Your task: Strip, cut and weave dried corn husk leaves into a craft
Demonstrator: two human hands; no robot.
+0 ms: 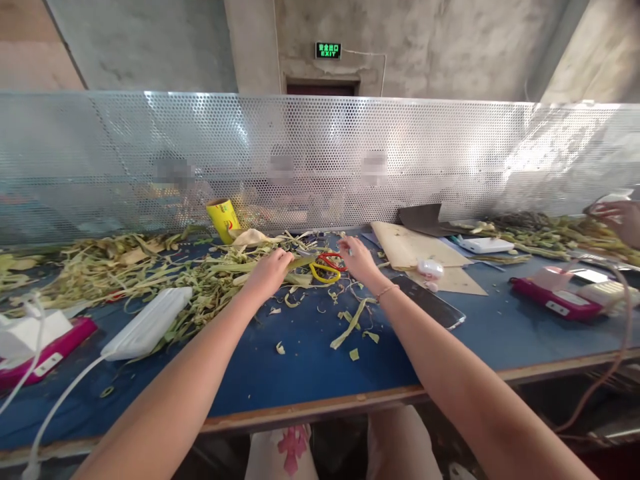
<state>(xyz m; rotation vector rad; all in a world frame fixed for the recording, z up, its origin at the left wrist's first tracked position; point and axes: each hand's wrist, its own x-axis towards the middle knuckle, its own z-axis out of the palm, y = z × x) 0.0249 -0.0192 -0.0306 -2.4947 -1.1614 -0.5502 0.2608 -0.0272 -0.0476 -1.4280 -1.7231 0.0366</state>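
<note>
My left hand is closed, thumb and fingers pressed on a flat green leaf strip that sticks out to the right. Across from it, my right hand has its fingers curled together; whatever they hold, if anything, is too small to make out. Between the hands lies a pair of scissors with one red and one yellow handle, its blades partly covered. A heap of dry greenish stalks and leaves spreads around and left of my left hand. Loose leaf scraps lie nearer to me.
A yellow tube stands by the perforated metal screen. A white power bank or similar box with a cable lies left. Right are a phone, cardboard, an earbud case and a pink power strip. Another person's hand shows far right.
</note>
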